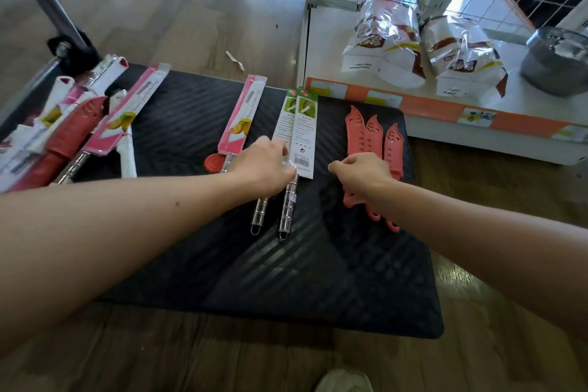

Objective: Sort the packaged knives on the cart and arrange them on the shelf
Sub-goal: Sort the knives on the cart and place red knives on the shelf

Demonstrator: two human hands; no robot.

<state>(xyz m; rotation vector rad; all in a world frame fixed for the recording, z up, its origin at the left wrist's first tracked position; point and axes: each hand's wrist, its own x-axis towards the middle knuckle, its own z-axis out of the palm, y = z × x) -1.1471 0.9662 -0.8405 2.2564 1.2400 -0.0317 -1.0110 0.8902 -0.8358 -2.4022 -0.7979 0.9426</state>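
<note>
Left hand (265,165) fingers curled over the pair of green-carded knives (300,134), apparently pinching the card edges; contact is partly hidden by the knuckles. Right hand (362,173) loosely closed on top of the three coral sheathed knives (372,140), whether gripping or just pressing I cannot tell. Both groups lie on the black cart deck (286,280), with a pink-carded knife (243,124) just left and an unsorted heap (73,124) far left. Step: sorting by type. Next: lift one matched group to the white shelf (445,111), kept together.
</note>
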